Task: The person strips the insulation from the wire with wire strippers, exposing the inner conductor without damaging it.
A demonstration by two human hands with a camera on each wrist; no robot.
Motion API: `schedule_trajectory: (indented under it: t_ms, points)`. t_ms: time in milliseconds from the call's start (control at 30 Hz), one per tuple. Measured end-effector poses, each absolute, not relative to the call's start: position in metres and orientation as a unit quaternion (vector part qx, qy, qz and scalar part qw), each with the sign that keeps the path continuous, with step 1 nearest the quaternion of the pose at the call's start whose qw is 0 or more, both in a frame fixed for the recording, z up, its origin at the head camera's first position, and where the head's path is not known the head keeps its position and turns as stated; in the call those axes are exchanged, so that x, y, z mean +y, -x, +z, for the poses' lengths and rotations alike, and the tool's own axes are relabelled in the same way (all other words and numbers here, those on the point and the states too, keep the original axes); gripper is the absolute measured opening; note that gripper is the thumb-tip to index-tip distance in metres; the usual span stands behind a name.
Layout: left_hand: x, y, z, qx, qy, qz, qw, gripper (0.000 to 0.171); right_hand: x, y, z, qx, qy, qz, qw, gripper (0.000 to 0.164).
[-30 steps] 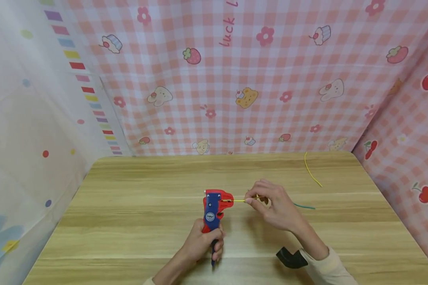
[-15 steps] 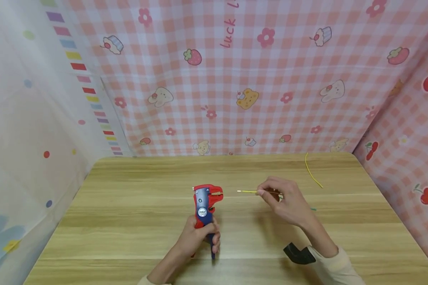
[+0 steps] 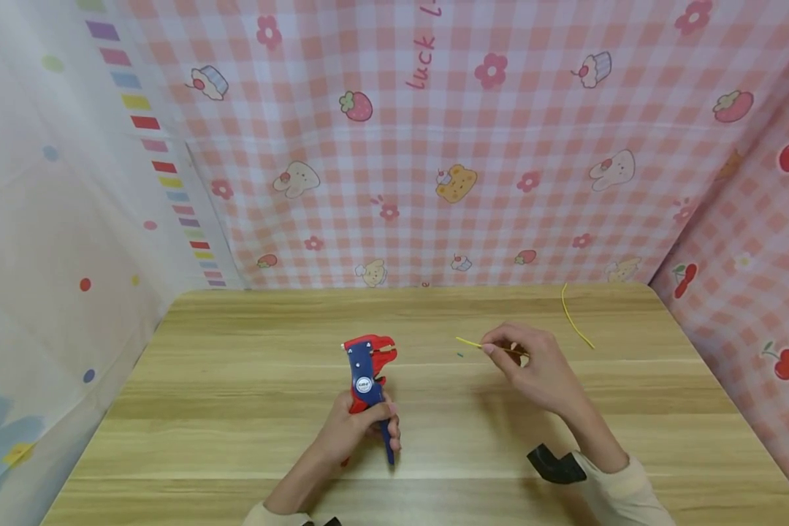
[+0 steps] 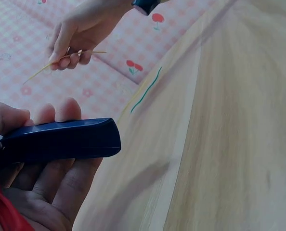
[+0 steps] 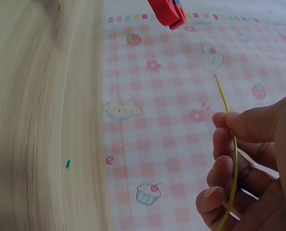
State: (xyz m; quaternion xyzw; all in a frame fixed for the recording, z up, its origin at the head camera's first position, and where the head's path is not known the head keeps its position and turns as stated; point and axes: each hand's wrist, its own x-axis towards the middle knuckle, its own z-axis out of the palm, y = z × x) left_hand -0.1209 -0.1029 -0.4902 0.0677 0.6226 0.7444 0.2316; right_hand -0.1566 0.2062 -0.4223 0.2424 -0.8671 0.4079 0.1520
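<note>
We see a wood-grained table bearing 1 yellow wire at far right and, nearer, 1 green wire; farther left, we note 1 green fragment and, left of that, 1 yellow fragment.

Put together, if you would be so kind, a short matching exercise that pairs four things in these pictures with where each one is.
Things:
1. Tiny green piece
2. Red-and-blue tool
3. Yellow wire farther from the tool
4. Yellow wire nearer the tool

Places:
A. Gripped in the left hand
B. Lying in a curve near the far edge of the tabletop, to the right
C. Pinched by the right hand
D. Lying on the tabletop, between the tool and the right hand in the head view

Right pairs: 1-D, 2-A, 3-B, 4-C.
</note>
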Motion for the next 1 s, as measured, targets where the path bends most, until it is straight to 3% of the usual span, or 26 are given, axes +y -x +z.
schedule_trajectory:
  t_ms: [1000]
  points:
    - [-0.135,0.143,-0.506,0.638,-0.051,0.736,0.219,0.027,0.245,0.179,-0.446,-0.909,-0.161,0.365,0.116,0.006]
